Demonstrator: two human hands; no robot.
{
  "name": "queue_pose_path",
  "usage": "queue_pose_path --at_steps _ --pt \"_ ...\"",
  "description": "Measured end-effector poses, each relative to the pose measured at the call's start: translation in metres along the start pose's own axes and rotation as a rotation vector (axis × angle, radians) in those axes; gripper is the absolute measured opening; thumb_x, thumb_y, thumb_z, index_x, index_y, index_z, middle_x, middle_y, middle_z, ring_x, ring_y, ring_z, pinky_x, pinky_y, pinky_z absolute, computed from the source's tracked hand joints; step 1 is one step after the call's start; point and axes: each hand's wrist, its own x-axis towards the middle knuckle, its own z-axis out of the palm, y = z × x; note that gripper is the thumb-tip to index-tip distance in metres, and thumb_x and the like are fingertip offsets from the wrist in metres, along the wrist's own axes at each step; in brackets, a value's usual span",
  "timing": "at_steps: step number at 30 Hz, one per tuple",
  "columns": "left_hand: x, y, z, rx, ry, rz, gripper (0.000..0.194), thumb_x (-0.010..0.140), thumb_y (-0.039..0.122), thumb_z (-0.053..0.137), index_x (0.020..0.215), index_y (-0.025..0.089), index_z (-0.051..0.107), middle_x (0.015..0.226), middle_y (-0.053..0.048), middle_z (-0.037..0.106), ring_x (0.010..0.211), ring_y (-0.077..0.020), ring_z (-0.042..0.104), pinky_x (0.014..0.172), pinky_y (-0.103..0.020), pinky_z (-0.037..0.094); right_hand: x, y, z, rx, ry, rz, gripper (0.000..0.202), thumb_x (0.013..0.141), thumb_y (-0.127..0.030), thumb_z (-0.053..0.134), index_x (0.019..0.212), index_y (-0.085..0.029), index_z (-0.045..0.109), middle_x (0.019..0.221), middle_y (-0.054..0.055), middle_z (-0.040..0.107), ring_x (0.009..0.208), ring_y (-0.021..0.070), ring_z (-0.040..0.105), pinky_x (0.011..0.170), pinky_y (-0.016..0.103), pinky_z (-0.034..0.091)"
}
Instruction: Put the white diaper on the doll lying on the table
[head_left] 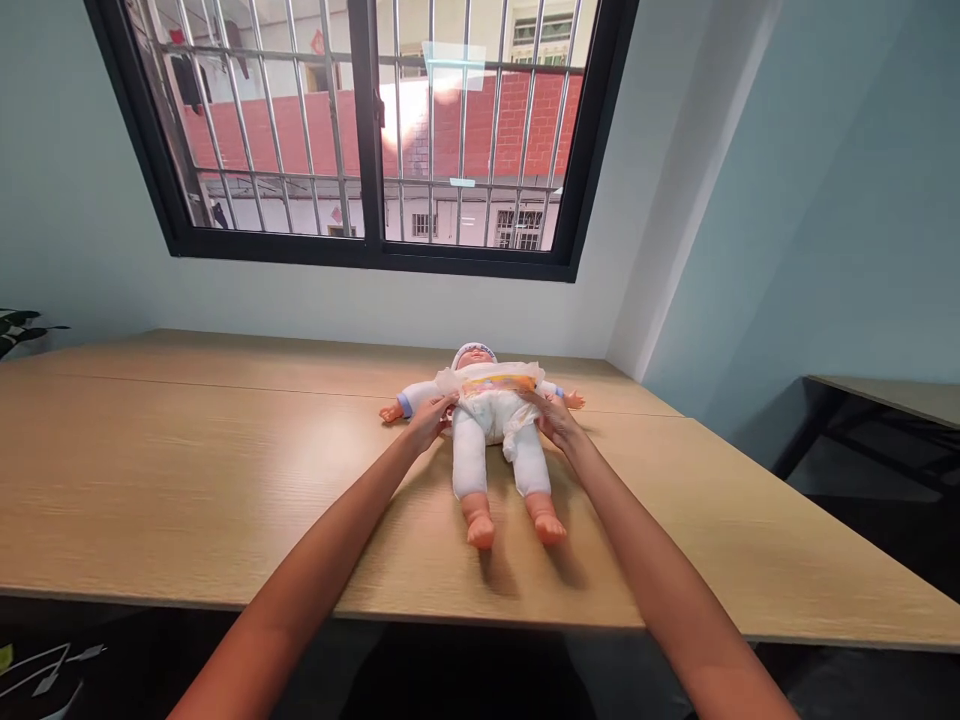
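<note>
A baby doll (469, 460) in white clothes with blue cuffs and a cap lies on its back on the wooden table, feet towards me. Around its hips is a white diaper (495, 412) with an orange and yellow printed band at the waist. My left hand (430, 420) pinches the diaper's edge at the doll's hip on the left. At the opposite hip my right hand (556, 420) is closed on the other edge. The fingertips of both hands are partly hidden by the diaper.
The wooden table (225, 480) runs up to the wall below a barred window (367, 240). A second table (885, 395) stands at the right. Plant leaves (26, 325) show at the far left, and white cables (56, 665) lie below the front edge.
</note>
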Motion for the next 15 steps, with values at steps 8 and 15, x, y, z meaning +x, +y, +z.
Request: queue_pose_path --at_steps 8,15 --pt "-0.020 0.009 -0.002 -0.128 -0.040 -0.070 0.033 0.073 0.036 0.080 0.096 0.016 0.068 0.085 -0.005 0.066 0.075 -0.0154 0.055 0.064 -0.026 0.043 -0.003 0.019 -0.016 0.085 0.037 0.093 0.048 0.057 -0.049 0.088 0.090 -0.020 0.069 0.090 0.004 0.072 0.076 0.0190 0.066 0.068 0.029 0.053" --pt "-0.026 0.010 0.003 -0.168 -0.018 -0.048 0.039 0.068 0.039 0.083 0.096 0.017 0.068 0.092 -0.006 0.068 0.078 -0.0156 0.059 0.066 -0.025 0.047 0.006 0.027 -0.010 0.009 0.142 -0.004 0.049 0.054 -0.055 0.086 0.083 -0.021 0.066 0.092 0.006 0.073 0.088 0.0263 0.068 0.074 0.036 0.056"
